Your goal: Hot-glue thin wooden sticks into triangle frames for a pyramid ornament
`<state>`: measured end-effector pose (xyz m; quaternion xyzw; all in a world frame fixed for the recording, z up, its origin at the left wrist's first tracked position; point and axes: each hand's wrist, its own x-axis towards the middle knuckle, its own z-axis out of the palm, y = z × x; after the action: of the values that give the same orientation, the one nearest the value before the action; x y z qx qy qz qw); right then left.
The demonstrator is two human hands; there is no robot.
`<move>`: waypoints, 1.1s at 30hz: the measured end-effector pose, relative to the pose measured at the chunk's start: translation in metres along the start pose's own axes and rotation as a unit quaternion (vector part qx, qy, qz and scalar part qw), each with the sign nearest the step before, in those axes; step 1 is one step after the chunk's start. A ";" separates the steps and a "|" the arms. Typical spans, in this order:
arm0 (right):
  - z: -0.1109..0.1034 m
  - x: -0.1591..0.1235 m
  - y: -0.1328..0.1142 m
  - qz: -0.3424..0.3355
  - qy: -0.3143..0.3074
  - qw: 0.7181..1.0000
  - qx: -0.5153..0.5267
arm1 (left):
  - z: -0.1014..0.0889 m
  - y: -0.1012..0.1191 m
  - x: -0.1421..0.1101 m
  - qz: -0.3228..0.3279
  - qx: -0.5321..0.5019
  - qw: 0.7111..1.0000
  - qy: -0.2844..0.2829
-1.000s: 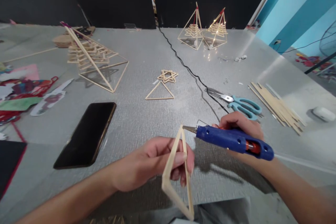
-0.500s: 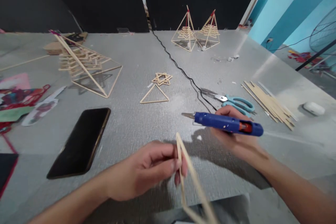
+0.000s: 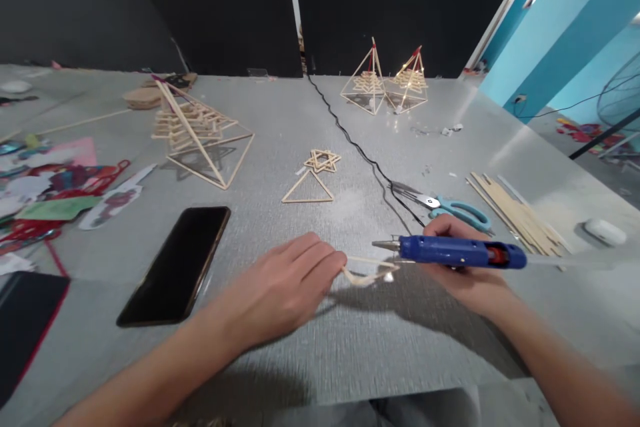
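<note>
My left hand [image 3: 285,283] pinches one corner of a wooden stick triangle [image 3: 367,270], which now lies nearly flat just above the grey table [image 3: 280,127]. My right hand [image 3: 463,273] grips a blue hot glue gun [image 3: 457,251], held level with its metal nozzle pointing left, a little above the triangle's far end. The gun's black cord [image 3: 360,147] runs away across the table.
A black phone [image 3: 177,263] lies left of my hands. Ahead lie a flat stick triangle [image 3: 307,188] and a stick star [image 3: 323,160]. Blue scissors [image 3: 450,208], loose sticks [image 3: 515,212] and a white case [image 3: 605,231] sit right. Stick pyramids [image 3: 200,133] [image 3: 385,77] stand further back.
My left hand has turned the stick triangle from upright to nearly flat and lowered it toward the table. The glue gun has drawn back from its tip and now hovers level beside it.
</note>
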<state>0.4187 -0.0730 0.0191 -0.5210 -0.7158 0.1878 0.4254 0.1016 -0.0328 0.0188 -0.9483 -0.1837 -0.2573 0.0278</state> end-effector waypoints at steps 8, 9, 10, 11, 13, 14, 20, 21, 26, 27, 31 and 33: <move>0.003 -0.008 -0.002 0.016 -0.047 0.999 0.021 | -0.007 -0.002 0.001 0.030 0.145 0.989 0.012; 0.002 -0.008 -0.002 0.005 -0.051 0.999 0.018 | -0.008 -0.001 0.002 0.032 0.154 0.987 0.013; 0.002 -0.008 -0.002 -0.005 -0.054 0.998 0.016 | -0.010 -0.001 0.002 0.034 0.162 0.986 0.011; 0.001 -0.007 -0.002 -0.014 -0.057 0.998 0.014 | -0.011 0.000 0.003 0.035 0.169 0.985 0.010; 0.001 -0.007 -0.002 -0.030 -0.062 0.998 0.014 | -0.012 0.000 0.003 0.036 0.180 0.983 0.014; 0.001 -0.007 -0.002 -0.037 -0.063 0.997 0.018 | -0.012 0.000 0.003 0.036 0.184 0.982 0.016; 0.001 -0.008 -0.006 -0.032 -0.064 0.997 0.011 | -0.011 0.002 0.005 0.033 0.201 0.979 0.025; 0.001 -0.007 -0.008 -0.035 -0.062 0.997 0.008 | -0.011 0.002 0.005 0.032 0.203 0.978 0.025; 0.001 -0.005 -0.012 -0.060 -0.048 0.997 0.000 | -0.011 0.004 0.007 0.027 0.203 0.979 0.013; 0.001 -0.005 -0.013 -0.064 -0.048 0.997 -0.002 | -0.011 0.004 0.007 0.026 0.203 0.979 0.016; 0.001 -0.005 -0.012 -0.068 -0.048 0.997 -0.002 | -0.011 0.004 0.007 0.022 0.200 0.979 0.016; 0.001 -0.005 -0.012 -0.070 -0.047 0.996 0.001 | -0.010 0.005 0.005 0.019 0.196 0.980 0.017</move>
<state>0.4115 -0.0820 0.0245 -0.4597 -0.7694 0.1830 0.4040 0.1026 -0.0367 0.0306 -0.9233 -0.2122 -0.2319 0.2207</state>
